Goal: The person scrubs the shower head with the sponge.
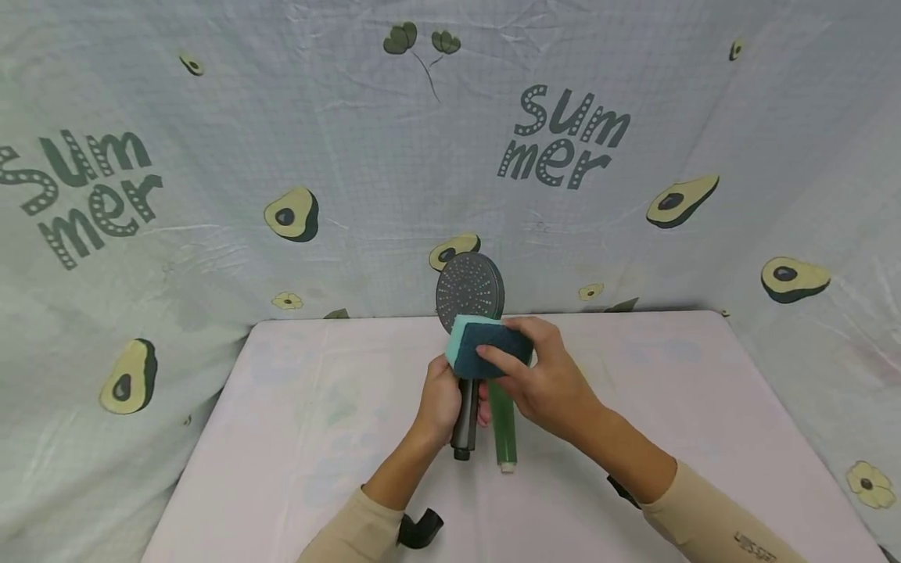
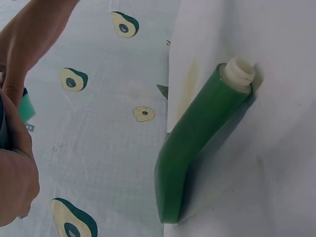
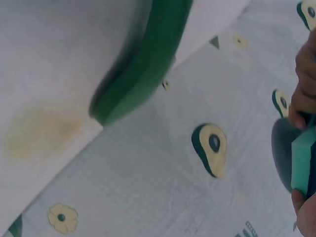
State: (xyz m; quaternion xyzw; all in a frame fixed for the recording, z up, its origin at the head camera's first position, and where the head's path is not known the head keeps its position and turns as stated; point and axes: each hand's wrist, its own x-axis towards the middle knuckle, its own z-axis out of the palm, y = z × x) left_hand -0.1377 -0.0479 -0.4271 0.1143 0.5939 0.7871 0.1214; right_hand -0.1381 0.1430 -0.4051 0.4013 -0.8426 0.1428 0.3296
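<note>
Upright in the head view is a grey shower head (image 1: 468, 289) with a round nozzle face. My left hand (image 1: 439, 403) grips its handle, which comes out below the fingers. A sponge (image 1: 468, 361), light teal with a dark blue scouring side, is pinched by my right hand (image 1: 552, 383) between thumb and fingers. It overlaps the shower head's neck, just under the nozzle face. A green shower head (image 2: 192, 128) with a white threaded end lies on the table behind the hands; in the head view its upper part is hidden by the sponge.
A black curved piece (image 1: 422, 530) lies by the left sleeve. Another black thing (image 1: 622, 491) shows partly from under the right forearm. The pale table (image 1: 310, 407) ends at a cloth backdrop (image 1: 352, 156) printed with avocados.
</note>
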